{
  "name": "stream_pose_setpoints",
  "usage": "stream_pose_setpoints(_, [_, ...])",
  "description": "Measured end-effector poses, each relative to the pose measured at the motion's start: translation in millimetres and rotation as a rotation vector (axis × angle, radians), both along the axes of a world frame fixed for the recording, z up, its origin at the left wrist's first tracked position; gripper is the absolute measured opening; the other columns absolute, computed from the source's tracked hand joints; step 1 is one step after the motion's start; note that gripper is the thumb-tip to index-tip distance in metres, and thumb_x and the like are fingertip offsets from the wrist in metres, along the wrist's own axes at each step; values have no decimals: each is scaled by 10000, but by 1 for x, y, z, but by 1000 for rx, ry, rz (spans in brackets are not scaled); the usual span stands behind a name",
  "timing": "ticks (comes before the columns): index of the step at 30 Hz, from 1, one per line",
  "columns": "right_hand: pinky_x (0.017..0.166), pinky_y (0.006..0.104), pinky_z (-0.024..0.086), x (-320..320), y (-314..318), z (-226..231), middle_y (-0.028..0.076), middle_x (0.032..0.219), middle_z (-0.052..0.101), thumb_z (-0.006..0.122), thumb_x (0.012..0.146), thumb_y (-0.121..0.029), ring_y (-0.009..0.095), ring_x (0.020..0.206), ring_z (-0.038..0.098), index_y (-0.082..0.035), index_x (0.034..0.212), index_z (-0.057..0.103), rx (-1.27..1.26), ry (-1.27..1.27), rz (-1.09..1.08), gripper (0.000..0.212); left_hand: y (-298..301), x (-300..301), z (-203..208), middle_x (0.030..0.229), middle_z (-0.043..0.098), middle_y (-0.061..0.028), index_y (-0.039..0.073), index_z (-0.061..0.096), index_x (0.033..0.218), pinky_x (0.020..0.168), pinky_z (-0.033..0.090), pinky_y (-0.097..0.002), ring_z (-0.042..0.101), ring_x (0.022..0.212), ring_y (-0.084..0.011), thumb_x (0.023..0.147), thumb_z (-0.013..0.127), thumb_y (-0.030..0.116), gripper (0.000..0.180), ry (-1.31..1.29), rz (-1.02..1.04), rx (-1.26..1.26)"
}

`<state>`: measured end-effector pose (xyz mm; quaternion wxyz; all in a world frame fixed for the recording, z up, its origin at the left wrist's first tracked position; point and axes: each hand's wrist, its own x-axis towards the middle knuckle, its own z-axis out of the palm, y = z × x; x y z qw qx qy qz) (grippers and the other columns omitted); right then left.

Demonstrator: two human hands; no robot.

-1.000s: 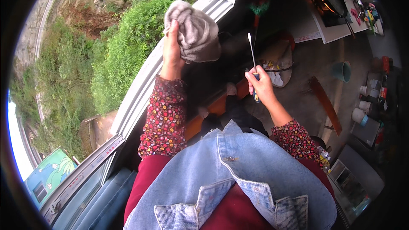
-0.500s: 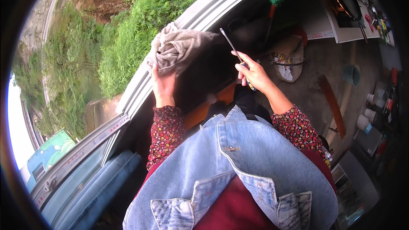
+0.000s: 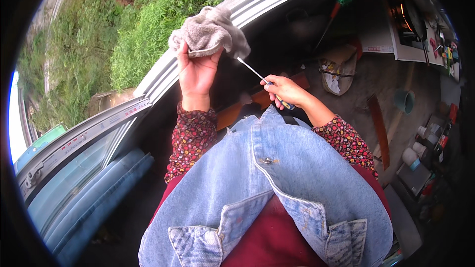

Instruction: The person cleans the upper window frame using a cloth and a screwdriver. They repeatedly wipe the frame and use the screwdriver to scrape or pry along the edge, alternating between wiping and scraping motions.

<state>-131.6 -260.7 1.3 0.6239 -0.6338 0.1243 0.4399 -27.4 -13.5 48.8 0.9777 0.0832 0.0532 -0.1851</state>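
My left hand is closed on a bunched greyish-beige cloth, raised over the white window frame. Thumb and fingers grip its lower edge, and the folds hide some fingertips. In my right hand is a screwdriver with a long metal shaft and a dark blue and yellow handle. Its shaft slants up and left, and the tip reaches the lower right edge of the cloth; whether it touches, I cannot tell.
Green bushes grow beyond the open window. At the right, a sack with scraps stands near a greenish bucket and a long rusty-brown strip. A white table carries a dark pan. Blue padded panels lie lower left.
My left hand has lifted the cloth slightly and turned it. The screwdriver in my right hand has moved left and down, tilting toward the cloth. The view has shifted slightly.
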Motion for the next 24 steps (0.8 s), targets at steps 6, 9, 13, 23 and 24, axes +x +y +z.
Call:
stream_pose_setpoints(6, [426,256,474,-10,8,3,49,728,569,499,1012,-189,107,483,561,-5,1266,532,62,-39,-96,315,3,-12,54,1464,467,-189,59,423,1446,1035,434,-647,459,1337,-420,1014,481,351,525,-35,-38,-87])
stream_pose_setpoints(9, [441,249,474,-7,21,4,44,736,572,506,1019,-203,101,501,556,-32,1254,544,201,-58,-312,293,8,-16,53,1445,504,-151,78,471,1418,1058,427,-590,479,1326,-367,997,533,334,497,-91,-142,-38])
stream_pose_setpoints(13, [455,247,480,0,27,12,41,749,577,507,1030,-211,102,509,550,-47,1245,548,343,-133,-607,274,7,-25,51,1412,530,-136,72,478,1405,1011,466,-564,511,1293,-330,989,551,326,493,-116,-151,287])
stream_pose_setpoints(23, [460,289,525,52,-69,34,61,794,585,517,1014,-151,122,562,584,-39,1352,456,19,-375,-783,361,-26,-22,17,1090,697,-131,-2,601,1222,668,576,-305,713,843,-234,989,589,247,341,-220,-157,1152])
stream_pose_setpoints(24, [459,296,526,63,-75,35,69,801,585,504,1013,-141,131,559,582,-39,1359,446,-38,-381,-782,366,-32,-11,10,1086,707,-131,8,609,1216,661,587,-312,727,828,-239,989,592,246,330,-210,-152,1181])
